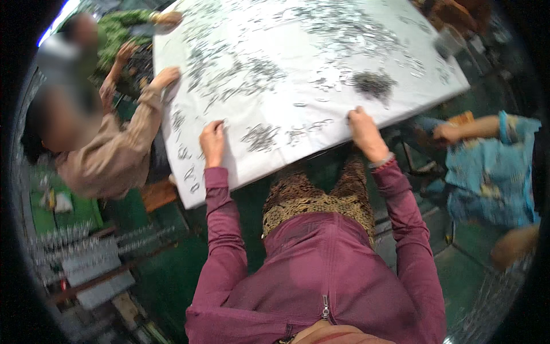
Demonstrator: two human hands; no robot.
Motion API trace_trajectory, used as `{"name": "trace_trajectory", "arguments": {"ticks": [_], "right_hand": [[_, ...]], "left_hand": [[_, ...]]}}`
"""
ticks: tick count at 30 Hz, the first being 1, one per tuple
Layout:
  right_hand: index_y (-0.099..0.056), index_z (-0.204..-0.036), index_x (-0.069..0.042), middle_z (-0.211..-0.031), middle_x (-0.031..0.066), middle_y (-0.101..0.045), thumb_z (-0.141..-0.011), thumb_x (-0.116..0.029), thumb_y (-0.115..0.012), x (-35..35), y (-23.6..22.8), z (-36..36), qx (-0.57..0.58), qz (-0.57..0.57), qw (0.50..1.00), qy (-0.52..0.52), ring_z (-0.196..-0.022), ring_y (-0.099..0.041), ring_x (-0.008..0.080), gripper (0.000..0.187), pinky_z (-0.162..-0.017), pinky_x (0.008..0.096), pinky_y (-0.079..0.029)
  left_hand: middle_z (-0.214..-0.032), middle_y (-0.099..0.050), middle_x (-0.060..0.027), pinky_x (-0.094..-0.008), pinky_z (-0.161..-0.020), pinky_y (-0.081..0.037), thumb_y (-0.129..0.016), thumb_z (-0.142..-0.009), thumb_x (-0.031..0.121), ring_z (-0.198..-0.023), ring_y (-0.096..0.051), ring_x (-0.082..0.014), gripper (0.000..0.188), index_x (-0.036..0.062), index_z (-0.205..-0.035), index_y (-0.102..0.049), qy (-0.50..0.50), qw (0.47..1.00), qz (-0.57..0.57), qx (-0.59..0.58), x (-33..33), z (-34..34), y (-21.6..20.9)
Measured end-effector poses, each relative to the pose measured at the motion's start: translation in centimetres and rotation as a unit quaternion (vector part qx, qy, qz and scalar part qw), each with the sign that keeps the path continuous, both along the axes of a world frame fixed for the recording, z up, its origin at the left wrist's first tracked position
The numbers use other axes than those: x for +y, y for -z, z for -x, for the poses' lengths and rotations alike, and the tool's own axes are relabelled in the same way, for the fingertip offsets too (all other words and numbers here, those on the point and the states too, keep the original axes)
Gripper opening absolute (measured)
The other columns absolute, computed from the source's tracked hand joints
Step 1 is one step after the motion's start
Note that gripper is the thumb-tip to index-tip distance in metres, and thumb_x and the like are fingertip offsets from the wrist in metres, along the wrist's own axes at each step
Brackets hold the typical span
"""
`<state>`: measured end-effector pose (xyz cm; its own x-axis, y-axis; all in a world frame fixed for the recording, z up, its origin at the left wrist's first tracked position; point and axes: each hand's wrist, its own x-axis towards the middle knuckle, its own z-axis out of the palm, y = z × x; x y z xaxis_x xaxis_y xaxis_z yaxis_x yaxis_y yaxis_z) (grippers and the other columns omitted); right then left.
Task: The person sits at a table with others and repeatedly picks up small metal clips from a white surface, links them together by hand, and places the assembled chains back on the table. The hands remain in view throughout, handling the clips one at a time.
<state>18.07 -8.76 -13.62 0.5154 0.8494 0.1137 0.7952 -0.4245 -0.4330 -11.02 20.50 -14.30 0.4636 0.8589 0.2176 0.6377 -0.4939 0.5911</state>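
My left hand (212, 142) is closed in a pinch above the white table (240, 163), near its front left. A tiny dark bit shows at its fingertips, too small to name. Also pinched, my right hand (366, 135) is at the table's front edge; whatever it holds is hidden by the fingers. Between the hands lie a small heap of thin dark metal-looking pieces (260, 138) and a loose row of similar pieces (306, 131). A denser dark pile (373, 85) sits just beyond my right hand.
Many more slender pieces (344, 26) are scattered over the far tabletop. A clear plastic cup (450, 42) stands at the right edge. Co-workers sit along the left, one in a beige sleeve (134, 135); a person in a blue patterned top (487, 166) is at right.
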Motion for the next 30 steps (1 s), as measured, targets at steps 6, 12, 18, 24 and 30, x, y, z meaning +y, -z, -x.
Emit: {"name": "trace_trajectory", "arguments": {"ticks": [6, 12, 18, 24, 30], "right_hand": [[-0.052, -0.085, 0.003, -0.085, 0.021, -0.054, -0.075, 0.003, -0.053, -1.5, -0.7, 1.3, -0.06, 0.017, 0.998, 0.013, -0.071, -0.06, 0.0381, 0.01, -0.063, 0.0441, -0.051], [-0.062, -0.079, 0.007, -0.069, 0.0158, -0.064, -0.078, -0.002, -0.062, -1.4, -3.6, 2.5, 0.343, -0.121, 0.926, 0.105, -0.054, -0.063, 0.0182, 0.009, -0.049, 0.0305, -0.05], [-0.06, -0.08, 0.007, -0.063, 0.0085, -0.062, -0.077, -0.001, -0.068, -3.1, -6.7, 7.8, 0.467, -0.227, 0.846, 0.12, -0.049, -0.06, 0.0114, 0.012, -0.043, 0.0249, -0.047], [-0.041, -0.094, 0.0, -0.069, 0.0074, -0.056, -0.076, 0.002, -0.067, -5.6, -7.9, 9.3, 0.425, -0.242, 0.866, 0.103, -0.056, -0.057, 0.0107, 0.031, -0.043, 0.026, -0.046], [-0.045, -0.103, -0.001, -0.076, 0.0044, -0.057, -0.078, 0.004, -0.065, -6.6, -7.7, 8.9, 0.531, -0.292, 0.789, 0.096, -0.062, -0.054, 0.0074, 0.032, -0.049, 0.0222, -0.044]], "left_hand": [[-0.089, -0.066, -0.0172, -0.0355, -0.075, -0.048, -0.061, -0.081, 0.012, -0.082, -0.064, -0.0284, 0.02, 0.0015, -0.098, -0.067, 0.022, 0.998, -0.034, 0.051, 0.4, -1.7, 0.3], [-0.094, -0.059, -0.0147, -0.0375, -0.082, -0.043, -0.063, -0.08, 0.007, -0.089, -0.055, -0.0291, 0.031, 0.002, -0.111, -0.059, 0.066, 0.982, -0.175, -0.015, -4.0, -3.7, -4.5], [-0.091, -0.064, -0.0106, -0.0274, -0.066, -0.05, -0.063, -0.084, 0.007, -0.079, -0.062, -0.0172, 0.023, 0.0012, -0.106, -0.063, 0.336, 0.915, 0.17, -0.146, -17.9, -9.9, -8.1], [-0.082, -0.064, -0.0099, -0.0261, -0.062, -0.049, -0.063, -0.083, 0.006, -0.073, -0.064, -0.0159, 0.016, 0.0001, -0.098, -0.066, 0.422, 0.872, 0.191, -0.157, -21.2, -11.6, -7.8], [-0.083, -0.066, -0.0061, -0.0234, -0.064, -0.049, -0.063, -0.085, 0.005, -0.072, -0.062, -0.0104, 0.016, 0.0, -0.1, -0.067, 0.39, 0.847, 0.332, -0.143, -21.4, -10.4, -9.1]]}}
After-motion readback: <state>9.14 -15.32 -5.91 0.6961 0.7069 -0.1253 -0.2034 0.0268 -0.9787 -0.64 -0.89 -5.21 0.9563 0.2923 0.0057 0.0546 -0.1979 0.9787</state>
